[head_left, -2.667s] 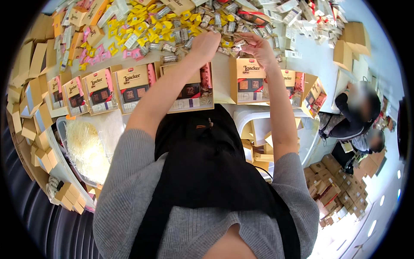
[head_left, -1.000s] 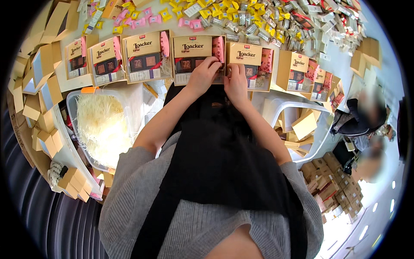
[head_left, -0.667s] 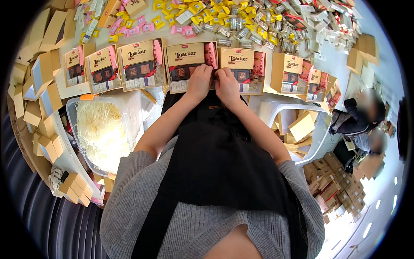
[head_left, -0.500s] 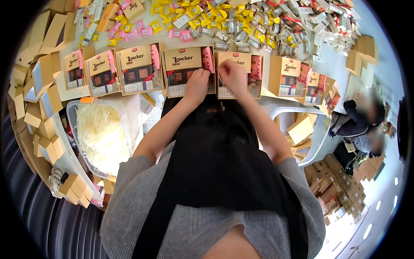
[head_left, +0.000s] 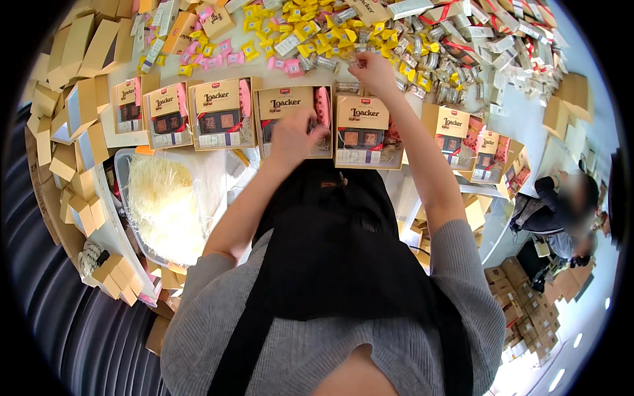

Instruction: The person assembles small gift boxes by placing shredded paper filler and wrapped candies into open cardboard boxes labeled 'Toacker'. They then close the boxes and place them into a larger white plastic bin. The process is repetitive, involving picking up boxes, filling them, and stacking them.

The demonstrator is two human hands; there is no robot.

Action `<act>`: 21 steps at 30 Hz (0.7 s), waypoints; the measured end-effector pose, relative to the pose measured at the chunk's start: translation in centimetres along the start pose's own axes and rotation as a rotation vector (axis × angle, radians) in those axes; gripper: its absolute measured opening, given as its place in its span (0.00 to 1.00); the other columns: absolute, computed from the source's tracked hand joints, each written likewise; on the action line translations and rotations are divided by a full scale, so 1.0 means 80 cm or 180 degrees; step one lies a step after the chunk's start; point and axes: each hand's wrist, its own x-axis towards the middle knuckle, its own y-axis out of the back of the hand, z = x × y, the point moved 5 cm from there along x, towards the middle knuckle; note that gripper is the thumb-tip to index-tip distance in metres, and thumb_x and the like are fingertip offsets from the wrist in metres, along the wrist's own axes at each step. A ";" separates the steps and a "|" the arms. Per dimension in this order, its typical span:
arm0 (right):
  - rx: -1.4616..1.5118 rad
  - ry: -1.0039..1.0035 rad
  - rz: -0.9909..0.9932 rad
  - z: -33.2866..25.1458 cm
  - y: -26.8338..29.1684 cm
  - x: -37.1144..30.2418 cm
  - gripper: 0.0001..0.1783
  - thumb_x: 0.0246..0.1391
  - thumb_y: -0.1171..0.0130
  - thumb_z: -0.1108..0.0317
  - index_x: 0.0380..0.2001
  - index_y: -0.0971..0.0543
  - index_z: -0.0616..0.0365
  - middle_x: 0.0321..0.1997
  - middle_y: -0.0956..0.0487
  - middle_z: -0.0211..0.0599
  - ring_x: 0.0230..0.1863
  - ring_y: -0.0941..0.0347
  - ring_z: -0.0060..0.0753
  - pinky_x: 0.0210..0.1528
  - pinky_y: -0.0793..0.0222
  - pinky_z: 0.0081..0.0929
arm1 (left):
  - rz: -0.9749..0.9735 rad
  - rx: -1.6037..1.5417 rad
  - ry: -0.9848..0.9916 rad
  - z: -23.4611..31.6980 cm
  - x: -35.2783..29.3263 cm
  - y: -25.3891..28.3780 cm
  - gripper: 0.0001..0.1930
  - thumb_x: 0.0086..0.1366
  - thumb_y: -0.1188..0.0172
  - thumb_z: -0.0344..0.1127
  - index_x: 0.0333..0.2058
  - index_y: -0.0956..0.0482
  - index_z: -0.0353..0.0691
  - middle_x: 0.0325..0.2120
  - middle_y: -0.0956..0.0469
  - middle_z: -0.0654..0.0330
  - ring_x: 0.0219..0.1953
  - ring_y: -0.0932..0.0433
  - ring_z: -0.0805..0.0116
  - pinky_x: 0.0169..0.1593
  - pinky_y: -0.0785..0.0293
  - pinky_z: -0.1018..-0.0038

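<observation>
Pale table (head_left: 265, 76) across 12 o'clock. Pale straw (head_left: 158, 204) at 9. Left hand (head_left: 292, 138) at 11, fingers half-curled over open gift box (head_left: 318, 157), cannot tell hold. Right hand (head_left: 375, 72) at 1, fingers bent in near wrapped sweets (head_left: 323, 43), grip unclear. Co-worker (head_left: 548, 198) at 3.

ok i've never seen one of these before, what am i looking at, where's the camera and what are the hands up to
There's no machine: a person works bare-handed. The view comes from a wide fisheye camera on that person's head, looking down, so straight edges bend near the rim. Along the near side of the table stands a row of open boxes, partly filled. Beyond them lie many small wrapped sweets, yellow ones standing out. The left hand is over one of those boxes; the right hand reaches past the row, by the sweets. Whether either holds anything is too small to tell.
</observation>
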 end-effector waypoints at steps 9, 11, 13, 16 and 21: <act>0.4081 -0.0617 -0.0206 0.045 0.029 -0.057 0.11 0.57 0.43 0.68 0.43 0.25 0.58 0.28 0.25 0.26 0.25 0.32 0.14 0.24 0.35 0.12 | -0.1196 0.2285 -0.1639 -0.041 0.211 -0.076 0.16 0.50 0.39 0.29 0.40 0.24 0.43 0.33 0.21 0.59 0.39 0.24 0.57 0.45 0.28 0.66; 0.4008 -0.0618 0.0116 0.062 0.037 -0.062 0.13 0.57 0.44 0.68 0.46 0.24 0.57 0.27 0.27 0.25 0.24 0.34 0.13 0.24 0.35 0.13 | -0.1167 0.1452 -0.0984 -0.035 0.222 -0.058 0.16 0.53 0.40 0.28 0.42 0.25 0.41 0.34 0.20 0.60 0.37 0.23 0.60 0.44 0.27 0.69; 0.3554 -0.0448 0.0492 0.057 0.055 -0.064 0.13 0.56 0.46 0.72 0.45 0.23 0.59 0.25 0.27 0.27 0.21 0.33 0.16 0.22 0.34 0.15 | -0.1207 0.0255 -0.0440 -0.032 0.215 -0.035 0.15 0.57 0.41 0.28 0.45 0.25 0.39 0.34 0.20 0.60 0.36 0.22 0.64 0.44 0.26 0.72; 0.2459 -0.0084 0.0926 0.018 0.076 -0.069 0.15 0.54 0.46 0.76 0.46 0.24 0.62 0.29 0.25 0.28 0.29 0.29 0.17 0.27 0.30 0.17 | -0.1406 -0.1687 0.0071 -0.032 0.187 0.011 0.16 0.62 0.42 0.30 0.49 0.27 0.35 0.36 0.21 0.61 0.39 0.24 0.78 0.43 0.27 0.79; 0.1498 0.0696 0.0912 -0.102 0.075 -0.079 0.14 0.52 0.43 0.72 0.44 0.24 0.62 0.30 0.21 0.33 0.30 0.25 0.19 0.30 0.27 0.19 | -0.1463 -0.2013 0.0064 -0.007 0.120 0.090 0.16 0.63 0.44 0.29 0.50 0.29 0.36 0.37 0.21 0.61 0.41 0.23 0.76 0.44 0.26 0.77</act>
